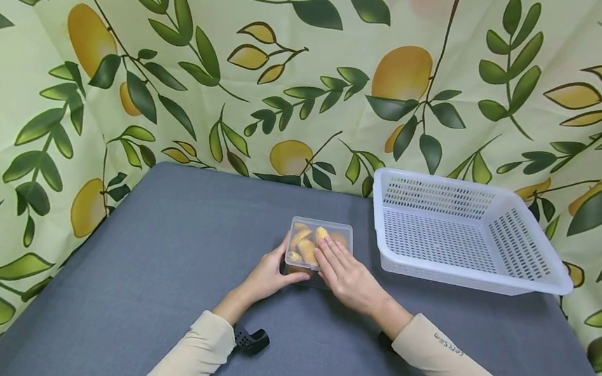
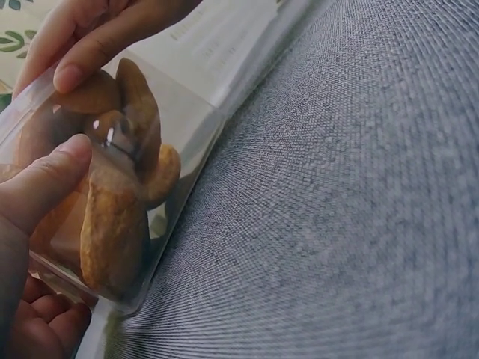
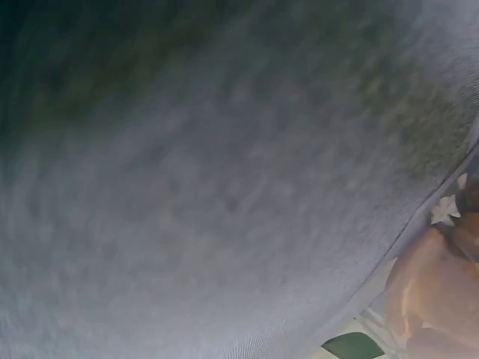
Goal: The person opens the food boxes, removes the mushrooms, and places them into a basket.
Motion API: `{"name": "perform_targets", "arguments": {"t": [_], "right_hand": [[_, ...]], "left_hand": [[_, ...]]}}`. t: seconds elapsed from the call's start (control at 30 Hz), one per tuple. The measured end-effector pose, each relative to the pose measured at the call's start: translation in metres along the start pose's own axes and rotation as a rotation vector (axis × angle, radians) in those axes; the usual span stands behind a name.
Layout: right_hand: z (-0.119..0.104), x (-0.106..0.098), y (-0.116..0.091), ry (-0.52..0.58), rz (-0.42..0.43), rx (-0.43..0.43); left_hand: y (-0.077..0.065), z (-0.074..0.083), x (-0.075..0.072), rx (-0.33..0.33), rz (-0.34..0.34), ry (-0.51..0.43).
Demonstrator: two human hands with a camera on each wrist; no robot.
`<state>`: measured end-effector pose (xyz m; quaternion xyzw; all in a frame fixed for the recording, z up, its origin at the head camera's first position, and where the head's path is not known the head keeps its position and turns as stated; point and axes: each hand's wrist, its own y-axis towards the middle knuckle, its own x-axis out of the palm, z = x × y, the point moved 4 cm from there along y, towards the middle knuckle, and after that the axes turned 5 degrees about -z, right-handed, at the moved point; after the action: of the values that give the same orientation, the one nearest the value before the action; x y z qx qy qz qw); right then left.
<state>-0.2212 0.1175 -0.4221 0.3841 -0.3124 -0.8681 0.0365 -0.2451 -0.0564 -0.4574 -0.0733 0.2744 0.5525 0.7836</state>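
A small clear plastic box (image 1: 325, 223) with a lid stands on the table, holding several brown, elongated pieces (image 2: 112, 232) with rough skins. My left hand (image 1: 268, 273) grips the box from its left side, the thumb across the front wall and the fingers round the far side. Flat across the right part of the lid lie the straight fingers of my right hand (image 1: 348, 278), which hide some of the contents. In the left wrist view, the right thumb (image 2: 71, 75) lies against the upper part of the box. The right wrist view is mostly blurred cloth.
A white perforated plastic basket (image 1: 467, 279) stands at the back right of the table. Grey cloth (image 1: 202, 232) covers the table. Behind it hangs a curtain (image 1: 175, 99) printed with leaves and yellow fruit. A black band (image 1: 251, 339) sits at the left wrist.
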Motion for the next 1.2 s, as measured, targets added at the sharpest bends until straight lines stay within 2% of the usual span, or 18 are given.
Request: {"name": "perform_targets", "arguments": {"t": [0.17, 0.4, 0.77, 0.97, 1.2], "right_hand": [[0.0016, 0.0012, -0.0002, -0.029, 0.017, -0.034], [0.0036, 0.0009, 0.0002, -0.042, 0.057, -0.083], [0.0064, 0.002, 0.0006, -0.093, 0.067, -0.147], [0.0074, 0.0023, 0.0022, -0.001, 0.093, -0.082], [0.0055, 0.0007, 0.003, 0.049, 0.051, 0.006]], "left_hand": [[0.0002, 0.0008, -0.0004, 0.025, 0.009, -0.014], [0.001, 0.0002, 0.001, 0.014, 0.008, -0.011], [0.0019, -0.0004, 0.0027, 0.001, 0.008, -0.016], [0.0014, -0.0019, 0.0015, -0.013, 0.012, -0.025], [0.0002, -0.0031, 0.0019, -0.039, 0.002, -0.03]]}}
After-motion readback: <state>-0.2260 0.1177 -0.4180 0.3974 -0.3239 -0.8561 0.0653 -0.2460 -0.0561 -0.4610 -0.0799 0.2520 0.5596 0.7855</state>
